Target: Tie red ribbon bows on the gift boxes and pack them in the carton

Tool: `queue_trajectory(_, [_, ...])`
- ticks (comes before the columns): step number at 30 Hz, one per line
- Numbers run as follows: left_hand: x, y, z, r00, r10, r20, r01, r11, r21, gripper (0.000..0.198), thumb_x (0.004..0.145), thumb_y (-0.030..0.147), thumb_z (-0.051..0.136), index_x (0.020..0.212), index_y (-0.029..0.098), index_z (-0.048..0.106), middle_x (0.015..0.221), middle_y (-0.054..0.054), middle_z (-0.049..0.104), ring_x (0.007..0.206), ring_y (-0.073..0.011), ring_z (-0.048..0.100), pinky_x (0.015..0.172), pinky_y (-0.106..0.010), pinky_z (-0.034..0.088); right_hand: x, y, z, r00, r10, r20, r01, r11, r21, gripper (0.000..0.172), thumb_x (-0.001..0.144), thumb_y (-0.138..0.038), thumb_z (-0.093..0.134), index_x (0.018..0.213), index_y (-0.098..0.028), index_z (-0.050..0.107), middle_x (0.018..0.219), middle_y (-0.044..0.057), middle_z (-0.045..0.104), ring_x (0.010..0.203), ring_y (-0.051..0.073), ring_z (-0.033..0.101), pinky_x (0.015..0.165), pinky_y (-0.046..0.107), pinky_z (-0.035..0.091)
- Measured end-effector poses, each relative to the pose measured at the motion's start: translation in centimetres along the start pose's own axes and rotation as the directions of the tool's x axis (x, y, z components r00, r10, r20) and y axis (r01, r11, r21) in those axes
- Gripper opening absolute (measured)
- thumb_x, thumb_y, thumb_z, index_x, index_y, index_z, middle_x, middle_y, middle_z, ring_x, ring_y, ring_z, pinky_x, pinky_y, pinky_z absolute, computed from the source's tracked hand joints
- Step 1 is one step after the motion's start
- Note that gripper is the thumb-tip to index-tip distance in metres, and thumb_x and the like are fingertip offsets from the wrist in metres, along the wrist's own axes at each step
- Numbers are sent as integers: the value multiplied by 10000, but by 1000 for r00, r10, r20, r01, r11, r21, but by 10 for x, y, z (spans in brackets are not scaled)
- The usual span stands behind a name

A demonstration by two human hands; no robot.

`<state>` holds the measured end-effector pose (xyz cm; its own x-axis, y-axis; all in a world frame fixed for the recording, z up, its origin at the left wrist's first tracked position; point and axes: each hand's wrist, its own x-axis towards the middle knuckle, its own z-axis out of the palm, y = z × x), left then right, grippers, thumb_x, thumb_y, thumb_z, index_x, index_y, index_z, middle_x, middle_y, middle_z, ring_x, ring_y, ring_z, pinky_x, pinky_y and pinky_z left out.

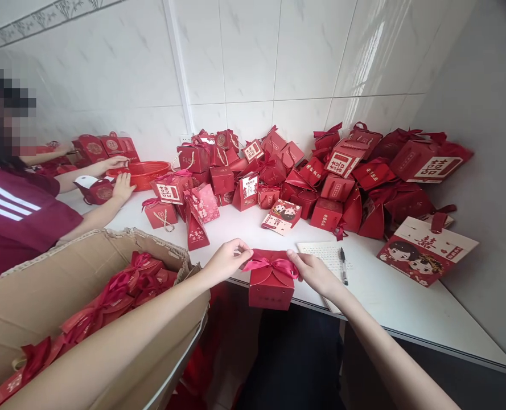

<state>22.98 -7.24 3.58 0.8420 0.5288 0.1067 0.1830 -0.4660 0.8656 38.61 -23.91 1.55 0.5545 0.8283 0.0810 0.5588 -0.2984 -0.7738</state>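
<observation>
I hold a small red gift box (271, 287) just off the white table's (389, 296) near edge. A red satin ribbon bow (270, 263) sits on its top. My left hand (228, 259) pinches the bow's left loop. On the other side, my right hand (313, 270) pinches the right loop. Both hands are closed on the ribbon.
A big heap of red gift boxes (321, 171) fills the table's back. A pen (342, 265) lies on a lined sheet (325, 253). A cardboard carton (65, 296) with ribboned boxes stands at left. Another person's hands (122, 185) work by a red basket (144, 172).
</observation>
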Motion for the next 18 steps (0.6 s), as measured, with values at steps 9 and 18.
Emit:
queue_trajectory(9, [1, -2, 4, 990, -141, 30, 142, 924, -354, 396, 703, 532, 602, 775, 170, 457, 904, -42, 597, 874, -189, 614, 784, -345, 500, 9, 7, 14, 996, 91, 21, -88, 843, 531, 571, 608, -733, 599, 549, -186, 444, 478, -19, 483, 460, 113, 442, 517, 255, 385])
queue_trajectory(18, [0, -3, 3, 983, -79, 163, 93, 992, -82, 365, 749, 522, 491, 687, 163, 515, 770, -41, 615, 760, -188, 601, 688, -296, 503, 12, 15, 15, 992, 39, 118, -113, 680, 724, 551, 545, -648, 736, 573, -154, 493, 542, -24, 512, 521, 94, 481, 597, 246, 431])
